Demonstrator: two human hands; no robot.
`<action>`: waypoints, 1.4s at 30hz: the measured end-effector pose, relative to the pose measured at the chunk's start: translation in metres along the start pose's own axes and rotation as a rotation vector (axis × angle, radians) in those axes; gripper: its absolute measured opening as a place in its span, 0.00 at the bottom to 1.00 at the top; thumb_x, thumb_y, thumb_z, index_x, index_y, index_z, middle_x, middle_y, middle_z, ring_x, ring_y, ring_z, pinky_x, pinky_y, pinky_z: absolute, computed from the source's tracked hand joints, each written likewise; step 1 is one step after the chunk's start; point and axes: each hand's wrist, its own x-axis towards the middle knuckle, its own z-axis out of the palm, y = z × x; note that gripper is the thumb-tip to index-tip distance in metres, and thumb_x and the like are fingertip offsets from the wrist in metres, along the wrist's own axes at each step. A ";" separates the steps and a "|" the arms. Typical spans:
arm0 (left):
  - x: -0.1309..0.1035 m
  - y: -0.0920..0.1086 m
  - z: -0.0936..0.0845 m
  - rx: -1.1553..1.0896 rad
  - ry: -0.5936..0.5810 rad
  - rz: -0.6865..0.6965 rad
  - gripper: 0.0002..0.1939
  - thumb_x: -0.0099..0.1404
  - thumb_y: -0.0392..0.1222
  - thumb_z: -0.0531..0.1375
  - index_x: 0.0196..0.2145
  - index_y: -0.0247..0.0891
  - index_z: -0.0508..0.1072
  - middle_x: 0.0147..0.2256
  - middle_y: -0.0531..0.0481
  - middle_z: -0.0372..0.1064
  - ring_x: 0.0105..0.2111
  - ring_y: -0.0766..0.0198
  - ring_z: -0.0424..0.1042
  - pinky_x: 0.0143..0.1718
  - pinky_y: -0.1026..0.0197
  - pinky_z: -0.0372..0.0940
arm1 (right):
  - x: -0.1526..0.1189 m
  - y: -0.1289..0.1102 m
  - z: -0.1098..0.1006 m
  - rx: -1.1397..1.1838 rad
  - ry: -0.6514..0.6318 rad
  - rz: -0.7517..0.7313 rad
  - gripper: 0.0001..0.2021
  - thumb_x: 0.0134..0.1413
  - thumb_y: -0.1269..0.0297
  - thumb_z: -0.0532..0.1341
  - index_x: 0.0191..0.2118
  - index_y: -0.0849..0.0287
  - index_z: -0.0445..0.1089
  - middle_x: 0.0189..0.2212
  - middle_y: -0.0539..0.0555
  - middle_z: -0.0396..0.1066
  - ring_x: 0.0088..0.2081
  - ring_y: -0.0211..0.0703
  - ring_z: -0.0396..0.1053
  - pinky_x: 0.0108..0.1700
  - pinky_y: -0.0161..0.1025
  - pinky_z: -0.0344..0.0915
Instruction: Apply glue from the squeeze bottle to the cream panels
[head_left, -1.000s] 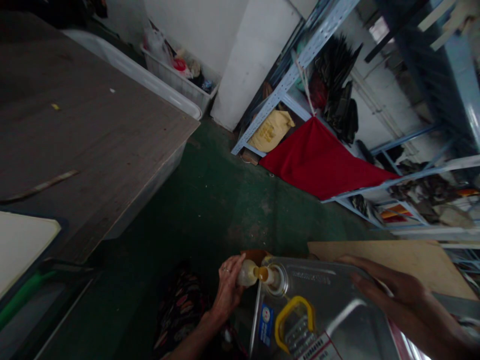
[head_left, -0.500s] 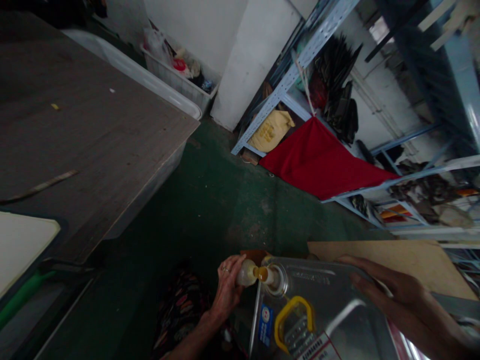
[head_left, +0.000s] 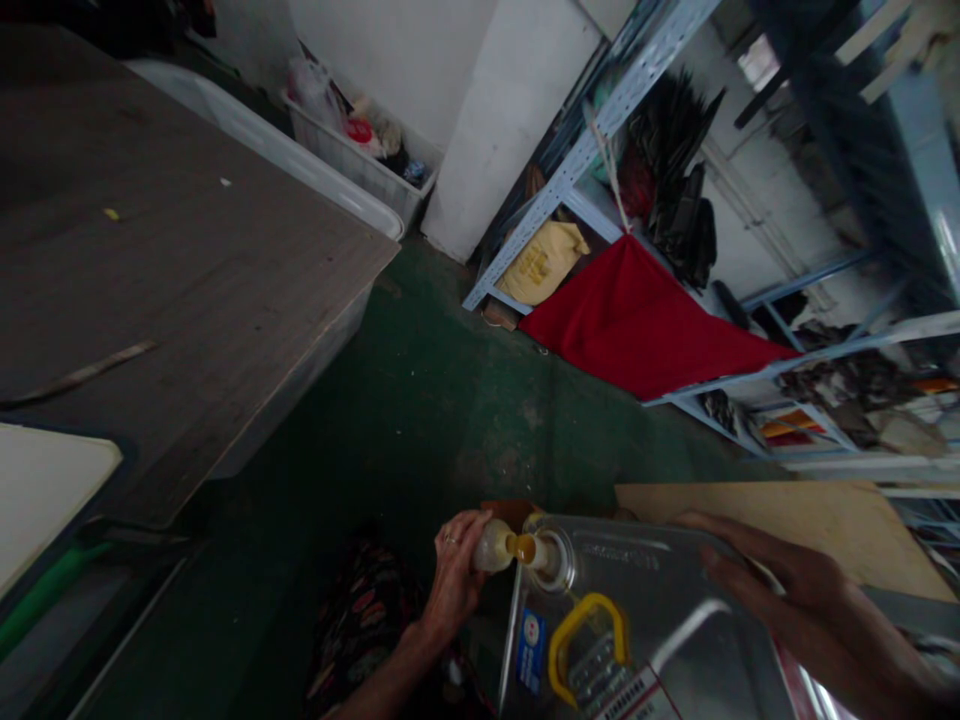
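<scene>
In my left hand (head_left: 455,572), fingers wrapped round it, is a small translucent plastic bottle (head_left: 493,547). Its mouth faces the white spout (head_left: 541,556) of a large rectangular metal can (head_left: 675,590). Amber liquid (head_left: 519,546) runs between spout and bottle mouth. My right hand (head_left: 795,585) grips the can's far right edge, fingers lying over its top, thumb side partly hidden. The can is tilted toward the bottle. Its top carries a yellow handle (head_left: 555,650), a blue label (head_left: 531,650) and a barcode sticker (head_left: 637,695).
A brown tabletop (head_left: 187,260) fills the left, with a thin strip lying on it. Beyond stand a white bin (head_left: 352,165) of odds and ends and a blue metal rack (head_left: 555,190) hung with red cloth (head_left: 645,330). A wooden board (head_left: 787,520) lies behind the can.
</scene>
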 end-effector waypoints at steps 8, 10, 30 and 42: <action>0.000 0.000 0.000 -0.002 0.006 -0.002 0.35 0.51 0.26 0.54 0.57 0.41 0.58 0.52 0.43 0.61 0.54 0.52 0.57 0.53 0.49 0.52 | 0.003 0.005 -0.004 -0.069 -0.061 -0.025 0.23 0.46 0.46 0.55 0.42 0.54 0.73 0.38 0.52 0.76 0.45 0.52 0.71 0.47 0.40 0.67; 0.000 -0.001 0.001 -0.002 0.008 0.000 0.34 0.52 0.26 0.54 0.57 0.42 0.58 0.52 0.43 0.61 0.54 0.52 0.57 0.53 0.49 0.52 | 0.003 0.005 -0.004 -0.058 -0.066 -0.029 0.23 0.46 0.46 0.56 0.43 0.54 0.73 0.40 0.53 0.76 0.45 0.52 0.71 0.49 0.42 0.66; 0.001 0.001 -0.001 -0.002 0.010 0.012 0.33 0.53 0.26 0.54 0.56 0.40 0.58 0.52 0.43 0.61 0.53 0.53 0.57 0.53 0.50 0.52 | 0.007 0.007 -0.007 -0.102 -0.059 -0.080 0.21 0.47 0.48 0.56 0.42 0.53 0.74 0.38 0.52 0.76 0.42 0.50 0.73 0.44 0.37 0.69; -0.001 -0.001 0.001 -0.008 0.008 0.006 0.34 0.51 0.25 0.55 0.56 0.40 0.57 0.52 0.43 0.61 0.54 0.53 0.58 0.53 0.50 0.52 | 0.006 0.007 -0.006 -0.105 -0.084 -0.044 0.22 0.48 0.47 0.55 0.44 0.53 0.73 0.41 0.52 0.75 0.45 0.51 0.71 0.47 0.40 0.68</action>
